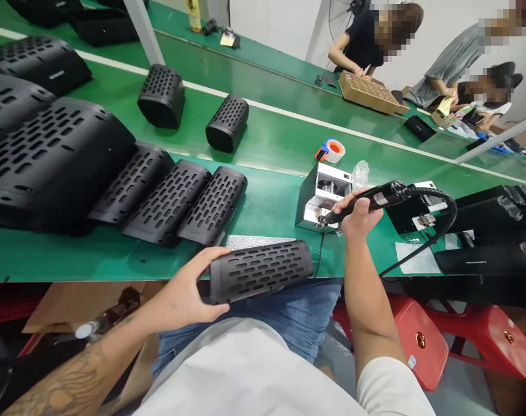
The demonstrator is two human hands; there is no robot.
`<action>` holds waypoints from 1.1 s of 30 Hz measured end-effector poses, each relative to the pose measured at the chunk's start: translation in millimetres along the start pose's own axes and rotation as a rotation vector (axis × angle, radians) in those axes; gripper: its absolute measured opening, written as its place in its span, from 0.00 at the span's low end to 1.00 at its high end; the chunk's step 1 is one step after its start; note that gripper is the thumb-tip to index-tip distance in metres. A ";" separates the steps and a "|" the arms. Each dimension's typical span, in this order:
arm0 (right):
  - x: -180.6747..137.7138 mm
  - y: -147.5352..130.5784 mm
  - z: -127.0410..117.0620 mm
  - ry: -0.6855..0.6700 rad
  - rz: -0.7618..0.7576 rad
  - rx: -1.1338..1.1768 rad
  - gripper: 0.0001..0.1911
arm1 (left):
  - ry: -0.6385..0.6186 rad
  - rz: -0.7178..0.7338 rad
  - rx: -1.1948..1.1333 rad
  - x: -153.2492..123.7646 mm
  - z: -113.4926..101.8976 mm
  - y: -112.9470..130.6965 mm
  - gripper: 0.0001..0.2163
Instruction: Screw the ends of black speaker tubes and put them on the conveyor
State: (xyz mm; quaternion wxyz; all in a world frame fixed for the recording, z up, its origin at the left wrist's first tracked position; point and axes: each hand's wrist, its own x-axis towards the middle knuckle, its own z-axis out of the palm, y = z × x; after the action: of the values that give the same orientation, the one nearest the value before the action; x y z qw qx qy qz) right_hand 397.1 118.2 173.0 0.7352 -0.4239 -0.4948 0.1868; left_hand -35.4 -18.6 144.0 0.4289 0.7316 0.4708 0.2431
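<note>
My left hand (193, 289) grips the left end of a black perforated housing (263, 268), held sideways at the table's front edge. Rows of long slots cover its upper face. My right hand (360, 214) is wrapped round a black electric screwdriver (379, 197), whose cable loops off to the right. The driver's tip points down and left at the front of a small screw feeder (325, 193). Whether a screw sits on the tip is too small to tell. Several more slotted housings (215, 205) lie to the left of the feeder.
Larger black housings (55, 156) crowd the left. Two short ones (227, 122) stand on the green belt behind. A tape roll (332, 150) lies beyond the feeder. Dark boxes (500, 214) fill the right; red stools (418, 341) stand below. Several people work across the line near a cardboard tray (369, 95).
</note>
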 end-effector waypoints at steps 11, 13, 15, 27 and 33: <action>-14.6 -19.7 -5.7 0.015 -0.040 0.024 0.34 | 0.060 -0.098 -0.141 -3.0 37.9 -38.8 0.45; -19.8 -32.2 -5.7 0.016 -0.052 0.043 0.34 | 0.084 -0.089 -0.162 -7.7 39.3 -45.0 0.46; -27.5 -48.2 -5.3 0.020 -0.063 0.063 0.35 | 0.104 -0.077 -0.179 -11.9 42.4 -49.2 0.46; -91.3 -140.2 -16.1 -0.335 -0.046 0.131 0.31 | 0.432 0.177 0.139 -23.0 69.0 -63.4 0.56; -119.7 -172.7 -3.2 -0.409 0.063 0.288 0.36 | 0.496 0.529 0.268 -20.6 73.5 14.4 0.27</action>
State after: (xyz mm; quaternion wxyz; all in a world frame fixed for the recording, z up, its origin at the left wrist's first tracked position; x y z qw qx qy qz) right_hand 322.3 -64.9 243.9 0.6664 -0.2836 -0.5880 0.3601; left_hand 18.3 -69.1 119.5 0.1250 0.7965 0.3826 0.4512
